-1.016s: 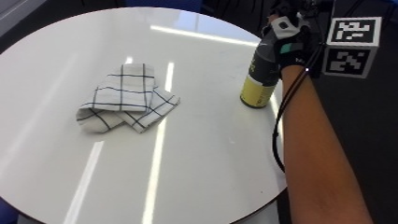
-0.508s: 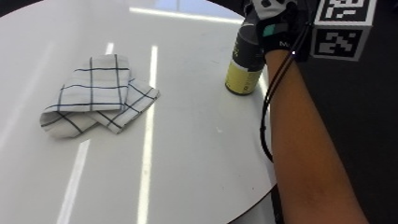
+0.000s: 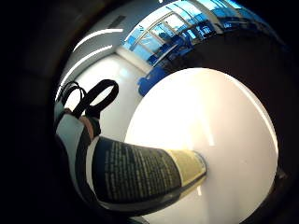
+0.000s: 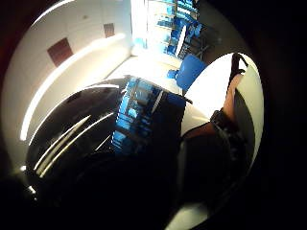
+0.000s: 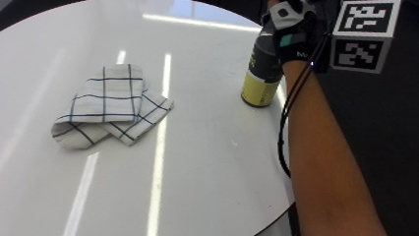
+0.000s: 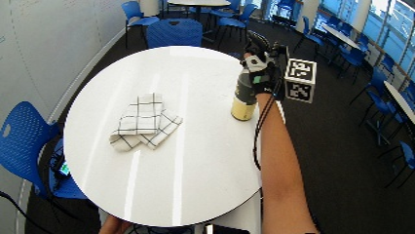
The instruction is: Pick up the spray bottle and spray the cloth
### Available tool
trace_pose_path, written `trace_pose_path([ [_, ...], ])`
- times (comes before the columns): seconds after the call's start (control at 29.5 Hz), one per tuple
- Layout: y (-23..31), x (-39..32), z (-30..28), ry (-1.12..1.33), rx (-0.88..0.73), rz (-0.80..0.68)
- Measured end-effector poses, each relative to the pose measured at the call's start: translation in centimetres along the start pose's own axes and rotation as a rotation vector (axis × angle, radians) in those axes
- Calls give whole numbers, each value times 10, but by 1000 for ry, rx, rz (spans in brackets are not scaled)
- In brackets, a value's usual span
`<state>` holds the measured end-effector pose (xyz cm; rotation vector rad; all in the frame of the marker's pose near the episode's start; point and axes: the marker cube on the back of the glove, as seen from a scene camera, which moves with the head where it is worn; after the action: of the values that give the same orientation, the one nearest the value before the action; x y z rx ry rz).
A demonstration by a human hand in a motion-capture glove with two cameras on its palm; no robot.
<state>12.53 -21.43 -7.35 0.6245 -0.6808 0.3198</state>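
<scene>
A round white table (image 5: 196, 187) carried two things. Toward its left edge lay one cloth (image 5: 108, 113), white with dark checks, folded and rumpled. Well apart from it, near the right edge, one bottle (image 5: 260, 78) stood upright on its base, dark above and yellow below. The gloved right hand (image 5: 294, 37) was wrapped around the bottle's upper part, fingers curled on it; the spray head was hidden under the hand.

The bottle stood close to the table's right edge, so a slip while lifting could probably have tipped it or sent it over the side. The nozzle's direction could not be seen, so a spray might have missed the cloth and wet the table.

Counted: one cloth, one bottle, one gloved hand.
</scene>
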Motion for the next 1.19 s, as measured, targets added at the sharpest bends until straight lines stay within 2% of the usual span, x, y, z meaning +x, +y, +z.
trace_pose_path([
  [0.27, 26, 52, -21, 45, 26, 62],
  [0.41, 48, 63, -28, 96, -39, 39],
  [0.64, 74, 40, -29, 195, -283, 11],
  [0.85, 88, 18, -24, 311, -516, 47],
  [1.19, 104, 15, 28, 645, -896, 94],
])
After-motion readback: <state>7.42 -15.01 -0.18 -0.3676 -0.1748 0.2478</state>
